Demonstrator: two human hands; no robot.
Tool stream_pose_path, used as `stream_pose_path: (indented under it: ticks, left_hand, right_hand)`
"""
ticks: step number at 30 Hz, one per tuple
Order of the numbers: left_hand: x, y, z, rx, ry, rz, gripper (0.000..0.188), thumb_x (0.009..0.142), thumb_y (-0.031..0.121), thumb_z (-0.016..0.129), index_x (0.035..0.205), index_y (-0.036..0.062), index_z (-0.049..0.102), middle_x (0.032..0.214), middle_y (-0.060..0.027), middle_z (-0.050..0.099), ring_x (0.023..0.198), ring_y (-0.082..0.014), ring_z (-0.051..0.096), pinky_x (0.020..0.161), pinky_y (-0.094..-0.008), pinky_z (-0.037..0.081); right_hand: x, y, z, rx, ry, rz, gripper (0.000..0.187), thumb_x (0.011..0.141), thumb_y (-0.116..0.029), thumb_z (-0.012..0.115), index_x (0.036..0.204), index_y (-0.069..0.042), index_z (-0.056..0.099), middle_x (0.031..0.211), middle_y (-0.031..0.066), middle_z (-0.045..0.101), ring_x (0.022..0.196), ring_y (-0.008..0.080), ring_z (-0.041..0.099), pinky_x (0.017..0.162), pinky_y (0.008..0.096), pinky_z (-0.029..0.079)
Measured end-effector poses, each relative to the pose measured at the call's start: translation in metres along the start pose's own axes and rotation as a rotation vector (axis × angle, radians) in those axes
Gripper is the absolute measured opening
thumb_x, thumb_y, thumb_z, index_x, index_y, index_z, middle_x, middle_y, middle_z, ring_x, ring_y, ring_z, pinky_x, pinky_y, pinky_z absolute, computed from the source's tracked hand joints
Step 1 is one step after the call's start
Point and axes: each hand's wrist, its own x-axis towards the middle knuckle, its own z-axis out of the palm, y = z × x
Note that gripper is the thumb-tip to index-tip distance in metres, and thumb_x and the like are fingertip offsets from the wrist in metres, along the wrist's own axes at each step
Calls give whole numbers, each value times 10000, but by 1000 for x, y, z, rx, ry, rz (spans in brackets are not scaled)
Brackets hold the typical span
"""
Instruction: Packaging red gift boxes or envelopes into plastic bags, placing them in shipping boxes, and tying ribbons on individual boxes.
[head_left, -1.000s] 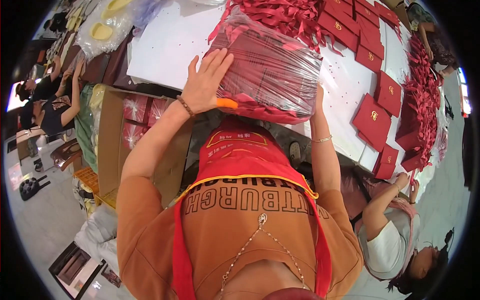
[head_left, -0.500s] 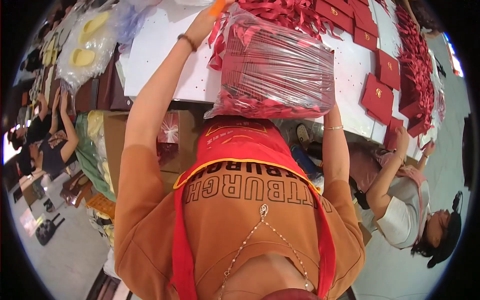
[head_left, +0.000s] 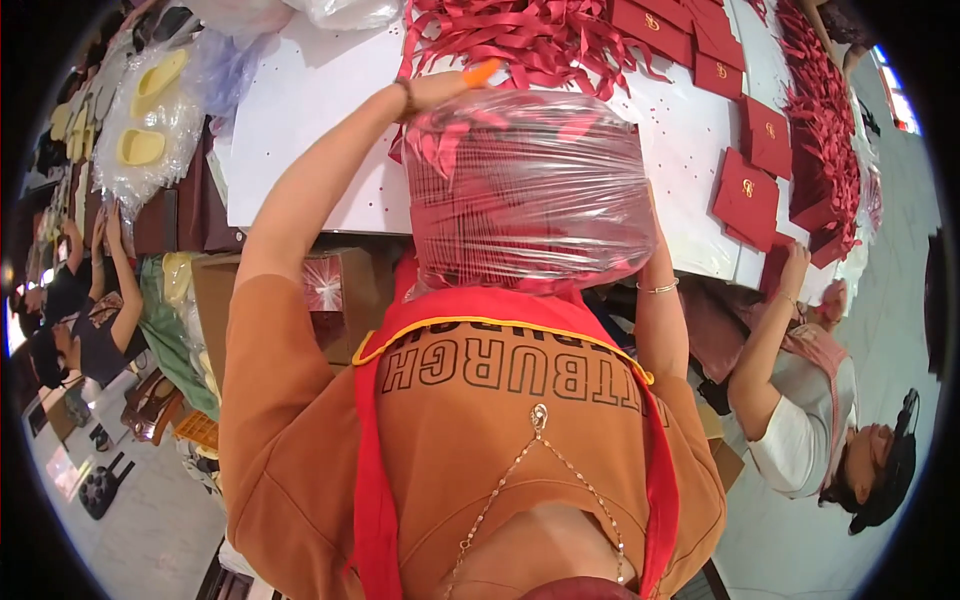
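Observation:
A plastic-wrapped bundle of dark red cards (head_left: 530, 195) with red ribbon inside is held at the near edge of the table, tilted toward my apron. My left hand (head_left: 442, 92) lies along the bundle's far left edge, an orange cover on one finger; its other fingers are partly hidden by the plastic. Against the bundle's right side is my right hand (head_left: 652, 225), mostly hidden behind it, with the wrist and bracelet showing. Beyond the bundle, loose red ribbons (head_left: 520, 45) lie heaped on the white table (head_left: 320, 120).
Red cards with gold emblems (head_left: 748, 195) lie to the right, near a long row of ribboned cards (head_left: 820, 130). A co-worker (head_left: 800, 400) reaches in there. Yellow clogs (head_left: 142, 147) in plastic are at left. An open cardboard box (head_left: 225, 290) stands below the table edge.
The bundle has come closer to my body, tipping so more of its wrapped face shows. My left hand has followed along its far edge. The co-worker's hands shifted slightly.

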Motion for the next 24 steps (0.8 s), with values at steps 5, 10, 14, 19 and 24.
stream_pose_path:
  ticks: [5,10,14,19,24]
  left_hand:
    - [26,-45,17,-342,-195,-71,537,869,438,427,1328,182,319,1085,-25,527,941,-133,502,868,-270,371]
    - [30,-95,35,400,-244,-116,358,867,244,382,1187,101,450,977,-128,592,772,-196,551,621,-341,455]
    - [-6,-60,30,148,-229,-82,571,861,490,365,1267,90,398,1104,-62,520,1000,-160,483,844,-302,411]
    - [-10,-65,33,92,-174,165,577,858,492,364,1288,107,363,1123,-71,507,988,-175,490,840,-304,408]
    - [8,-66,21,-41,-230,-89,558,889,492,246,1321,149,330,1170,-53,497,1002,-132,469,867,-270,369]
  right_hand:
    - [-1,-9,-4,154,12,221,224,862,-139,432,892,15,591,774,29,588,655,95,528,600,247,439]
    - [18,-14,-9,173,-44,428,253,868,-181,432,906,10,593,814,39,588,709,85,518,636,242,425]
    - [26,-16,-8,161,-43,371,276,876,-202,434,914,21,591,812,20,574,723,89,508,640,236,416]
    - [30,-10,-7,112,-19,387,347,892,-266,427,943,38,587,850,37,585,755,94,515,665,236,411]
    - [26,-38,10,-135,43,319,465,903,-357,405,1014,63,571,933,74,599,819,105,528,730,245,409]
